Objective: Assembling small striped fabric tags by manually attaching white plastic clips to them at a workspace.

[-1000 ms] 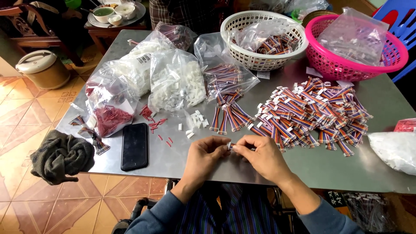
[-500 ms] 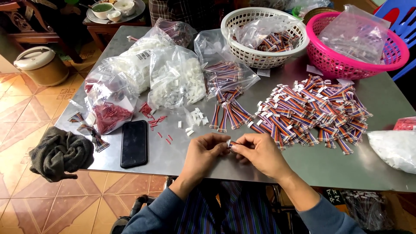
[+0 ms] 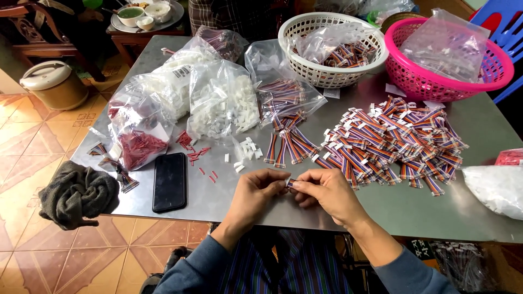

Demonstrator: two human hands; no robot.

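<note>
Grey metal table [image 3: 436, 212] over tiled floor, left hand [image 3: 255, 195] and right hand [image 3: 326, 195] fingers pinched shut on small striped ribbon cable [image 3: 290, 183], long axis lying left-right between fingertips, heap of similar cables [image 3: 389, 141] beyond, black phone [image 3: 169, 181] left.

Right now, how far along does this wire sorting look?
Looks done: a big heap of striped wire pieces with white ends. In hand: left hand and right hand pinch one piece. Seemingly left: a few loose pieces, white plugs and full bags.

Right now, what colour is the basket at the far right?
Pink basket, clearest in the head view.
</note>
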